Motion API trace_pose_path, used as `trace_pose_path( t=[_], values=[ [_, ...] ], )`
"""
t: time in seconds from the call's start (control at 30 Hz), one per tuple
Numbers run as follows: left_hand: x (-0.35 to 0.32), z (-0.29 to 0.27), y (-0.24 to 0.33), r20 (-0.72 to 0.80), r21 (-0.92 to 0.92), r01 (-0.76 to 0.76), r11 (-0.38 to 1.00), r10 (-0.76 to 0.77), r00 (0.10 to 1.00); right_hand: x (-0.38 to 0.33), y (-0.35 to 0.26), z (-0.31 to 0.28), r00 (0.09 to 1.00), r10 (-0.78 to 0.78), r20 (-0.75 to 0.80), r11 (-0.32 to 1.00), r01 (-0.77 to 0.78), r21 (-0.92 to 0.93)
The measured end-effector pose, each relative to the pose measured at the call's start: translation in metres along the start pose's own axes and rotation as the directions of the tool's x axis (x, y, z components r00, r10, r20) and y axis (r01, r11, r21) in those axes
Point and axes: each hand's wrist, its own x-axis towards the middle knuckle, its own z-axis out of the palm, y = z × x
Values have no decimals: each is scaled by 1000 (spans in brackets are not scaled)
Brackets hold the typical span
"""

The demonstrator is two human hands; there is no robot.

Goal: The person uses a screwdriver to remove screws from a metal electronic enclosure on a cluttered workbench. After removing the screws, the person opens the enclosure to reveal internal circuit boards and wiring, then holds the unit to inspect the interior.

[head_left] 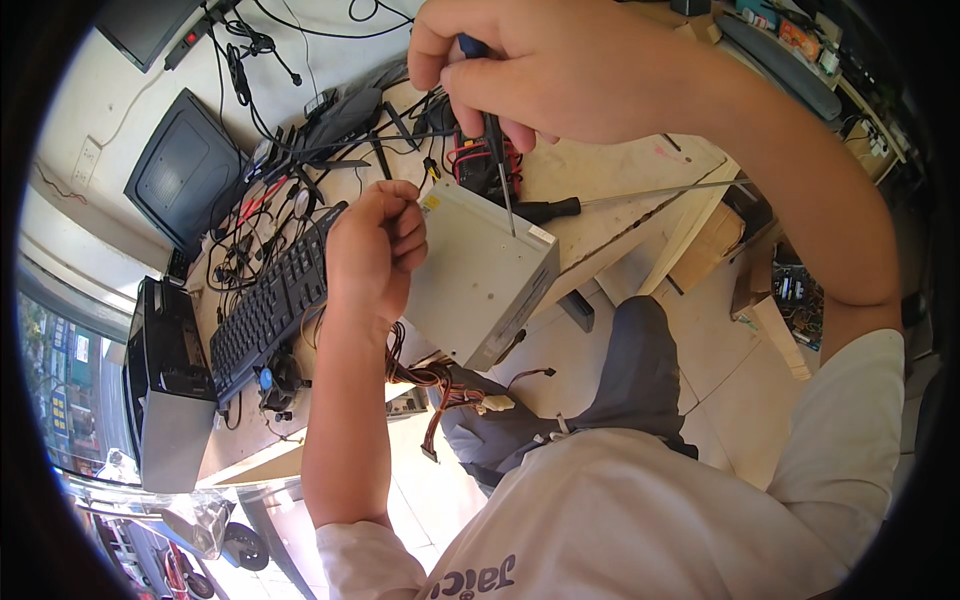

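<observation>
A grey metal computer power supply [470, 285] sits at the table's edge, its bundle of cables [430, 378] hanging down from the near left side. My right hand [540, 80] is closed round the dark handle of a screwdriver [494, 140]. The screwdriver points down, its tip on the upper face of the power supply, close to the far right edge. My left hand [375, 245] is closed at the box's left edge, thumb and forefinger pressed together; whatever they hold is hidden. Behind the box lies a second, long screwdriver [555, 209] with a black handle.
A black keyboard [270, 305] and tangled cables lie to the left on the wooden table [625, 170]. A black device with red edging [482, 168] stands behind the box. Further left are a monitor [185, 170] and a black-and-grey case [170, 385]. An open carton [785, 290] stands at right.
</observation>
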Motion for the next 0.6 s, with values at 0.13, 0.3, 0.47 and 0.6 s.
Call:
trace_pose_path(
  t=[0.13,0.3,0.47,0.6],
  values=[
    [-19,-3,4,-103,162,-183,970,201,974,-9,-11,-3,997,-33,-76,999,30,-37],
    [-31,-12,5,-153,214,-318,924,353,923,-18,-13,-3,989,-34,-145,998,25,-64],
    [-41,-28,9,-210,194,-407,893,443,872,-19,-7,6,983,-35,-178,993,14,-118],
    [-47,-32,10,-220,174,-456,873,486,846,-29,-25,6,969,111,-221,989,-129,-69]
  ],
)
